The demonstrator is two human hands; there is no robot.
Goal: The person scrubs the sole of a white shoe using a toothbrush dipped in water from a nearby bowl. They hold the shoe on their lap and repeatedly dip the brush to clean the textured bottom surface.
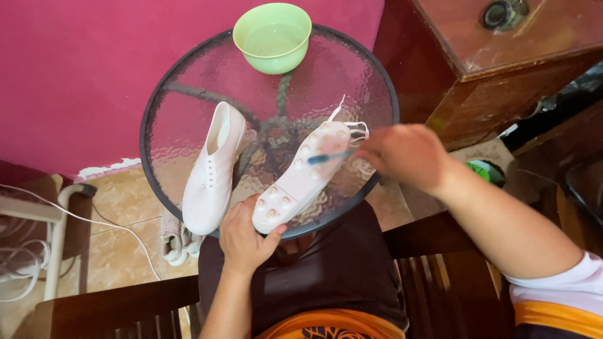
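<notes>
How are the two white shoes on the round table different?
The held shoe is flipped over, its studded sole facing up; the other shoe shows its open top and eyelet holes. The left hand grips the held shoe's end while the right hand puts a blue brush on it; the other shoe lies untouched. Both are white, on the glass table.

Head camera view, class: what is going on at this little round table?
A seated person is scrubbing a white shoe turned sole-up on a round glass table. The left hand grips the shoe's near end, while the right hand works a blue toothbrush across the studded sole. A second white shoe lies beside it on the glass, untouched. A green bowl holding what looks like water sits at the table's far edge.
</notes>
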